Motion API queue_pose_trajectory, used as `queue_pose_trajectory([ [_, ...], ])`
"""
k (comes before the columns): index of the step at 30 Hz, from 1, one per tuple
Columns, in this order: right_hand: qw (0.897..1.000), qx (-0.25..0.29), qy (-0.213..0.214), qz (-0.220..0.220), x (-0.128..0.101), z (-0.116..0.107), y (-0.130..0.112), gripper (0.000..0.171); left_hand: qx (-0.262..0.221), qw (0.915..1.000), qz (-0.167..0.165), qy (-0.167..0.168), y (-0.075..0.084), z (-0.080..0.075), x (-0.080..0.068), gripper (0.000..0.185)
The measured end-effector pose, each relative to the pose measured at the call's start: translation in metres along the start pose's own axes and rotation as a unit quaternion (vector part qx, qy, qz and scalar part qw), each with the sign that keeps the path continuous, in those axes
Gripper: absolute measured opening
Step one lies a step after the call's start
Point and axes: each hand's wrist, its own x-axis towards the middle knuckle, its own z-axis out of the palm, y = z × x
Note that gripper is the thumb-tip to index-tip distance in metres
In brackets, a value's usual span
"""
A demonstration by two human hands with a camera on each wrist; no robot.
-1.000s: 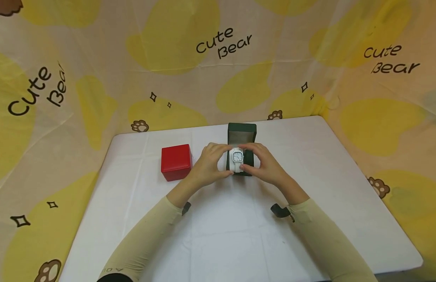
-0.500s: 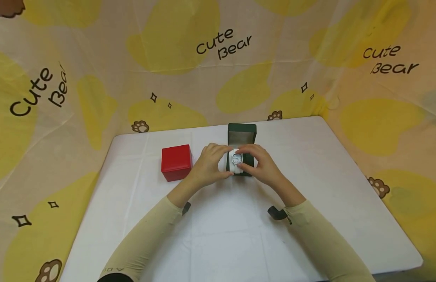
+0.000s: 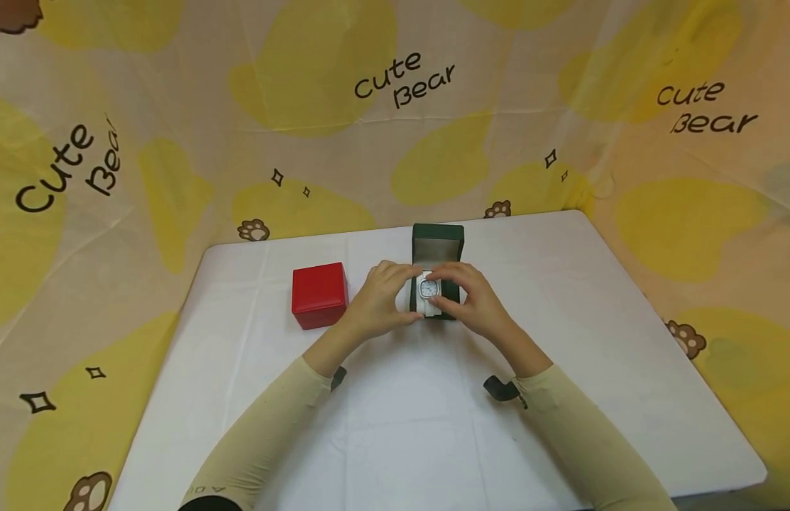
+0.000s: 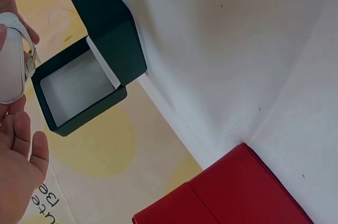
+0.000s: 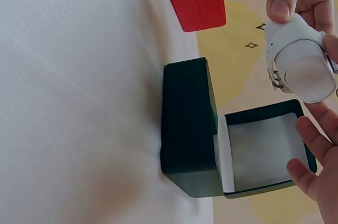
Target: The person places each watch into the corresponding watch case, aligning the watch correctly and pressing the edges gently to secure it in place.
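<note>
A white-strapped wristwatch (image 3: 429, 287) with a squarish face is buckled round a white cushion (image 5: 311, 76). My left hand (image 3: 382, 298) grips the cushion's left end between thumb and fingers. From the other side my right hand (image 3: 478, 301) holds the watch and cushion, thumb and index finger at the watch face; its other fingers (image 5: 314, 139) spread below in the right wrist view. Behind the hands stands a dark green watch box (image 3: 438, 233), lid raised, its pale-lined base (image 5: 269, 152) holding nothing. In the head view, the watch and hands cover part of the base.
A closed red box (image 3: 319, 294) sits left of my left hand. The white-covered table (image 3: 401, 440) spreads around, with a yellow printed cloth (image 3: 343, 85) hanging behind and along both sides.
My right hand has shifted slightly left, its index finger and thumb now closer over the watch face. The watch has dipped a little toward me; the left hand stays nearly still.
</note>
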Motion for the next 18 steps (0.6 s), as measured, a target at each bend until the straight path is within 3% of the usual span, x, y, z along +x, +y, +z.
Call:
queue_pose_trajectory([
  [11,1.0,0.009,-0.013,0.016,-0.0031,-0.0014,0.0016,0.042,-0.006,0.9998,-0.017,-0.004,0.0011,0.0009,0.0008,0.076],
  [18,0.999,-0.013,-0.036,0.03,-0.0069,-0.0079,0.0049,0.068,-0.008,0.9999,-0.014,0.0,-0.0003,0.0031,0.0022,0.075],
])
